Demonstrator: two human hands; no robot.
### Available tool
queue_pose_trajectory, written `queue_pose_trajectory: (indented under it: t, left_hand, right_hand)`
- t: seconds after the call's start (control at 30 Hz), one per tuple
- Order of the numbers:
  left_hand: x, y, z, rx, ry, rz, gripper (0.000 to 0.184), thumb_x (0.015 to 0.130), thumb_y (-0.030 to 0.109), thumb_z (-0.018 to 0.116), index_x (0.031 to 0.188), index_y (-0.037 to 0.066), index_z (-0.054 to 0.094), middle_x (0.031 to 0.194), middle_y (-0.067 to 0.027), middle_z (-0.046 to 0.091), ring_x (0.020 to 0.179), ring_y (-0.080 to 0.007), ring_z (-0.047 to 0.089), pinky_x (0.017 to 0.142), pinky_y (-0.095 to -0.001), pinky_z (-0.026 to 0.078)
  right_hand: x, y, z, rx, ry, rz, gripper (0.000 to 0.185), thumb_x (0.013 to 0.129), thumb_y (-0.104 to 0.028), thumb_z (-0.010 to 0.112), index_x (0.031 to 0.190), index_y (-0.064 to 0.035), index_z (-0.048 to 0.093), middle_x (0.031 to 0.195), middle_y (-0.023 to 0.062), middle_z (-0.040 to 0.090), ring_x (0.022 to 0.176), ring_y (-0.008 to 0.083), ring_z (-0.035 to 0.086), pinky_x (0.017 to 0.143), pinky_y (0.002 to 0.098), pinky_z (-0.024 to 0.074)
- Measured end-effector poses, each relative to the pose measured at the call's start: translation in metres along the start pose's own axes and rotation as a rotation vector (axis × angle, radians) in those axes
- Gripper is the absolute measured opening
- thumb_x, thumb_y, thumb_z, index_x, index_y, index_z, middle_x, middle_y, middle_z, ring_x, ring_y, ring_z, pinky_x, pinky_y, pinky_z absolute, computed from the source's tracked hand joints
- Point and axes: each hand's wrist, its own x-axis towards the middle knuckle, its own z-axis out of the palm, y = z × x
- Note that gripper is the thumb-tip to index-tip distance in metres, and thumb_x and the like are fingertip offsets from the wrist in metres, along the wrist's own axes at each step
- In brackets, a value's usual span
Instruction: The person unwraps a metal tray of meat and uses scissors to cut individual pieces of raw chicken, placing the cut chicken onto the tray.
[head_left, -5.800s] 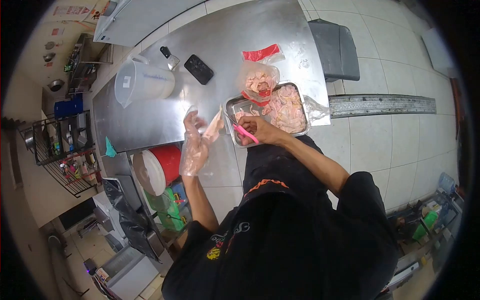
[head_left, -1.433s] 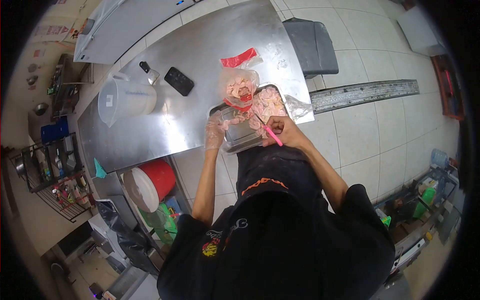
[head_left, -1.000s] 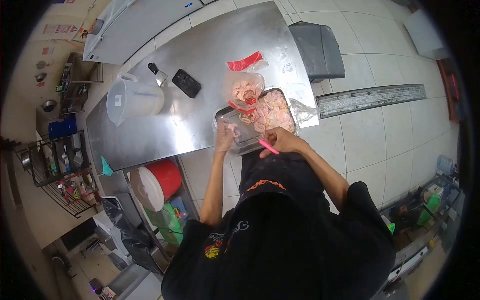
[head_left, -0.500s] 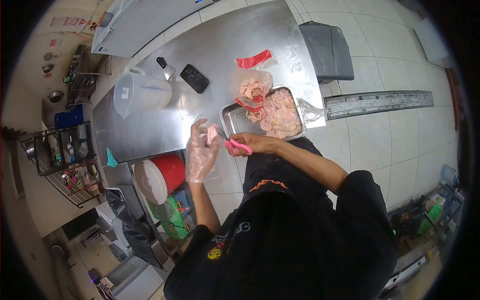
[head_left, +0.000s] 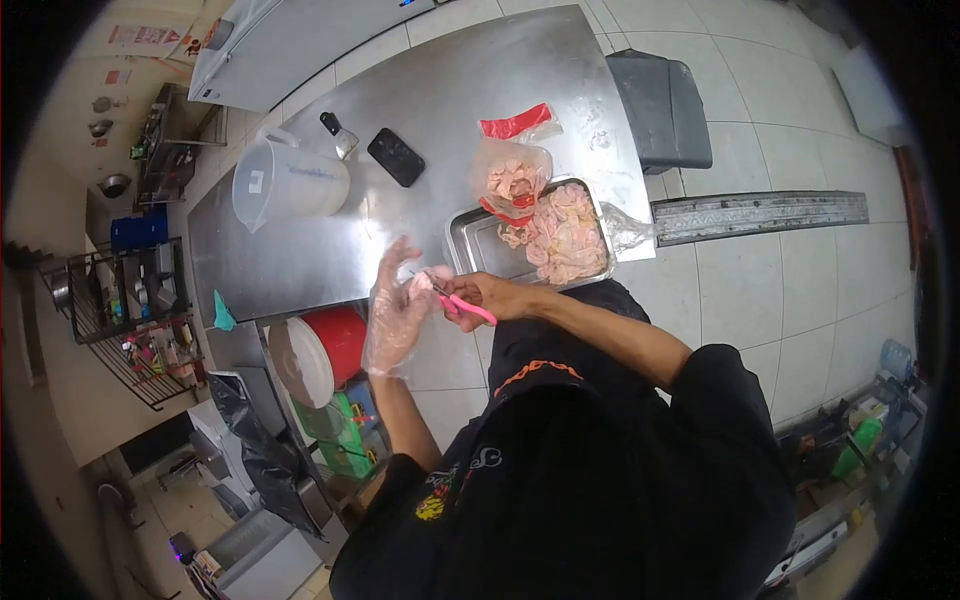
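Observation:
My left hand [head_left: 393, 318], in a clear plastic glove, pinches a small piece of pale pink meat [head_left: 422, 287] in front of the table edge. My bare right hand [head_left: 483, 298] grips pink-handled scissors [head_left: 470, 308], their blades at the meat. Just beyond lies a metal tray [head_left: 463, 246], its right side heaped with pale meat pieces [head_left: 566, 235] and its left part mostly bare metal. An open plastic bag with red print [head_left: 511, 178], holding more meat, rests over the tray's far edge.
On the steel table [head_left: 400, 90] stand a clear plastic jug [head_left: 290, 183], a black phone [head_left: 396, 157], a black-handled tool [head_left: 340, 136] and a red plastic strip [head_left: 515, 122]. A red bucket [head_left: 336, 341] is below the near edge. A grey bin [head_left: 660, 110] stands right of the table.
Over the last second, both hands moved from the tray toward me and left, with the meat piece and scissors. Since half a second ago, the scissor blades have come onto the meat.

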Motion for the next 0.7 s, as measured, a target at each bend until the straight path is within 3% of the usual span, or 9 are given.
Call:
queue_pose_trajectory:
  t: [0.13, 0.27, 0.37, 0.4, 0.47, 0.53, 0.6, 0.67, 0.7]
  left_hand:
    - [0.025, -0.076, -0.025, -0.168, -0.282, 0.129, 0.043, 0.092, 0.032, 0.057, 0.117, -0.002, 0.054, 0.105, -0.0085, 0.057, 0.096, -0.0156, 0.056, 0.083, -0.0327, 0.048]
    - [0.021, -0.089, 0.002, 0.005, 0.025, 0.041, 0.033, 0.101, 0.022, 0.038, 0.116, -0.001, 0.058, 0.109, -0.01, 0.058, 0.104, -0.0201, 0.055, 0.094, -0.0343, 0.044]
    - [0.037, -0.17, -0.002, 0.441, 0.178, 0.483, 0.024, 0.09, 0.016, 0.05, 0.104, -0.001, 0.062, 0.098, -0.0102, 0.057, 0.09, -0.0262, 0.055, 0.084, -0.0375, 0.047]
    - [0.05, -0.196, -0.033, 0.871, -0.064, 0.862, 0.035, 0.098, 0.024, 0.045, 0.121, 0.0, 0.056, 0.107, -0.0123, 0.06, 0.095, -0.0232, 0.059, 0.087, -0.0377, 0.049]
    - [0.046, -0.141, 0.011, -0.019, 0.055, 0.042, 0.035, 0.097, 0.023, 0.043, 0.116, -0.003, 0.055, 0.104, -0.0163, 0.055, 0.093, -0.028, 0.057, 0.085, -0.0379, 0.048]
    - [0.06, -0.143, 0.012, 0.163, 0.006, 0.215, 0.035, 0.097, 0.021, 0.041, 0.116, -0.004, 0.054, 0.102, -0.0179, 0.054, 0.093, -0.0304, 0.057, 0.084, -0.0366, 0.048]
    - [0.061, -0.112, 0.02, 0.368, -0.232, 0.055, 0.04, 0.098, 0.025, 0.041, 0.124, -0.003, 0.051, 0.104, -0.0191, 0.054, 0.096, -0.0317, 0.055, 0.086, -0.036, 0.046]
    - [0.072, -0.188, 0.016, 0.212, -0.042, 0.126, 0.043, 0.093, 0.027, 0.052, 0.127, 0.001, 0.051, 0.114, -0.0214, 0.055, 0.107, -0.0353, 0.053, 0.092, -0.0413, 0.043]
    - [0.083, -0.216, 0.006, 0.497, -0.066, 0.323, 0.046, 0.09, 0.026, 0.056, 0.129, 0.002, 0.05, 0.12, -0.0224, 0.054, 0.113, -0.0373, 0.051, 0.095, -0.0454, 0.041]
  right_hand:
    - [-0.002, -0.008, -0.001, -0.167, 0.154, -0.017, 0.044, 0.066, -0.005, 0.086, 0.1, -0.0045, 0.058, 0.089, 0.0012, 0.061, 0.082, 0.009, 0.059, 0.076, 0.0257, 0.0502]
    - [-0.007, -0.003, -0.009, -0.13, 0.279, -0.054, 0.043, 0.066, -0.009, 0.086, 0.099, -0.001, 0.059, 0.088, 0.0058, 0.066, 0.08, 0.0138, 0.066, 0.068, 0.0281, 0.0535]
    - [-0.025, -0.017, -0.005, -0.468, 0.448, -0.06, 0.015, 0.078, -0.012, 0.074, 0.085, -0.0032, 0.064, 0.071, 0.0023, 0.068, 0.063, 0.0079, 0.062, 0.052, 0.0235, 0.0464]
    - [-0.029, -0.016, -0.005, -0.422, 0.493, -0.101, 0.019, 0.073, -0.014, 0.081, 0.078, -0.0051, 0.064, 0.066, 0.0006, 0.065, 0.058, 0.0058, 0.057, 0.048, 0.0231, 0.0415]
    - [-0.027, 0.0, -0.012, -0.191, 0.588, -0.084, 0.038, 0.059, -0.018, 0.092, 0.071, -0.0084, 0.058, 0.058, -0.0034, 0.057, 0.052, 0.0034, 0.05, 0.045, 0.023, 0.0355]
    - [-0.031, -0.017, -0.002, -0.197, 0.63, -0.089, 0.034, 0.066, -0.018, 0.089, 0.073, -0.009, 0.057, 0.061, -0.0039, 0.059, 0.053, 0.0025, 0.05, 0.045, 0.0204, 0.0333]
    - [-0.028, -0.01, -0.009, -0.111, 0.614, -0.099, 0.031, 0.069, -0.017, 0.086, 0.071, -0.0086, 0.056, 0.065, -0.0026, 0.062, 0.054, 0.0023, 0.05, 0.045, 0.0207, 0.0329]
    - [-0.036, -0.013, -0.013, -0.117, 0.627, -0.108, 0.029, 0.07, -0.016, 0.085, 0.074, -0.0079, 0.058, 0.067, -0.002, 0.063, 0.055, 0.0029, 0.051, 0.047, 0.0212, 0.0354]
    - [-0.038, -0.009, -0.013, -0.109, 0.625, -0.098, 0.027, 0.071, -0.014, 0.084, 0.078, -0.0072, 0.059, 0.069, -0.0014, 0.065, 0.057, 0.0035, 0.052, 0.049, 0.0218, 0.0379]
